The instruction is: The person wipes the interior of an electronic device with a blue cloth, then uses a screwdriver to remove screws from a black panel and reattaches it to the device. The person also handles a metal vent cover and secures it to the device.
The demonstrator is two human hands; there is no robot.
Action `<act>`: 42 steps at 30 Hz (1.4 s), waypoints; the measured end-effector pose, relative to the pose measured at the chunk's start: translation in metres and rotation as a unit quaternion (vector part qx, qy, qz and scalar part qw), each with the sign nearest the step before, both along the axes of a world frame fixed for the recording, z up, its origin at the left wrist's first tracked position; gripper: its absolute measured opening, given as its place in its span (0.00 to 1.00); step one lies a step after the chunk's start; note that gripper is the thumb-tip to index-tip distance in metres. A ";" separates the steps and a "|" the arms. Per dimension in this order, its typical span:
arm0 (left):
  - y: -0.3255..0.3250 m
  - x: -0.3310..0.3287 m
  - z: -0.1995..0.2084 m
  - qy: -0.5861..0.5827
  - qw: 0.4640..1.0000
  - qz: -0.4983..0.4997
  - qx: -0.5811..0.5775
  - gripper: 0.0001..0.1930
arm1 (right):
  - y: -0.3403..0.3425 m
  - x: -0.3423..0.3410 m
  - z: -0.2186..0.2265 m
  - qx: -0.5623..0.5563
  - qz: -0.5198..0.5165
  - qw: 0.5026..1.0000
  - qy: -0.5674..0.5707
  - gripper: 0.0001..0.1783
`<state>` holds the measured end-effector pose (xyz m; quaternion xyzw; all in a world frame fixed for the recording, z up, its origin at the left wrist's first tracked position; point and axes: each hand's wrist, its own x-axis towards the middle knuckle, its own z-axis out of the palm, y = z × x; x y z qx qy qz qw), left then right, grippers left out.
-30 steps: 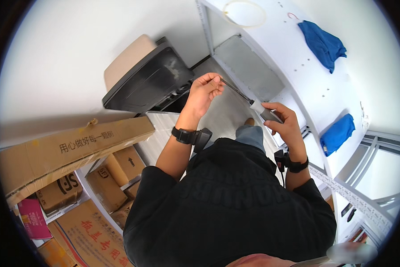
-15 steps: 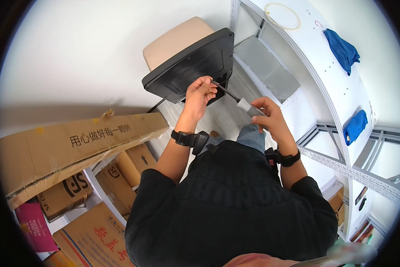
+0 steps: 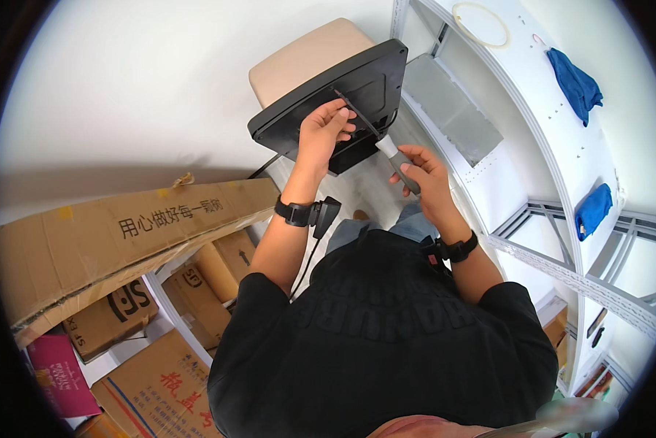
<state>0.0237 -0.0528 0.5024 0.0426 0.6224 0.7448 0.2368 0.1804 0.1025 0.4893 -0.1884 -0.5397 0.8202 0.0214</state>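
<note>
Screwdriver (image 3: pixel 402 169): a tool with a grey-and-white handle sits in the right hand (image 3: pixel 423 182), its dark shaft slanting up and leftward past the fingers of the left hand (image 3: pixel 325 131).
Right hand grip: thumb and fingers close around the handle.
Left hand pose: fingers bend at the shaft near its tip; whether they pinch it or merely rest beside it, one cannot tell.
Black panel (image 3: pixel 375 84): a broad, tilted piece stands just beyond the left hand, behind the shaft; contact with the tip is unclear.
Beige block (image 3: pixel 306 58): a rounded form backs the panel, farther beyond the left hand.
Wrists: a black band (image 3: pixel 296 212) circles the arm below the left hand, and another black strap (image 3: pixel 461 249) the arm below the right hand.
Grey sheet (image 3: pixel 456 109): a flat rectangle lies beyond and to the right of the right hand.
White shelving (image 3: pixel 554 157): it rises well to the right of the right hand, with two blue cloths (image 3: pixel 575 87) and a pale hoop (image 3: pixel 481 25).
Long cardboard box (image 3: pixel 72 241): it stretches left of and below the left hand, with brown cartons (image 3: pixel 149 387) and a magenta box (image 3: pixel 59 372) lower down.
</note>
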 end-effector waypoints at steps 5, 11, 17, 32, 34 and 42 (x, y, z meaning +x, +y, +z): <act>-0.020 -0.006 0.015 0.306 0.921 0.039 -0.237 0.16 | 0.000 -0.007 -0.003 0.004 -0.016 1.000 0.010 0.18; -0.008 -0.034 0.043 0.574 0.709 0.032 -0.409 0.26 | -0.005 -0.009 -0.011 0.010 -0.023 1.000 0.006 0.17; -0.003 -0.057 0.024 0.580 0.693 0.012 -0.428 0.22 | -0.012 -0.014 -0.006 0.014 -0.029 0.999 0.003 0.17; 0.001 -0.057 0.013 0.588 0.690 0.076 -0.414 0.18 | -0.027 -0.019 0.005 0.240 -0.038 0.969 0.043 0.24; 0.001 -0.056 0.013 0.584 0.693 0.078 -0.416 0.18 | -0.029 -0.020 0.005 0.273 -0.058 0.957 0.077 0.25; 0.002 -0.055 0.012 0.562 0.708 0.088 -0.418 0.17 | -0.039 -0.018 0.023 0.388 -0.079 0.915 0.079 0.28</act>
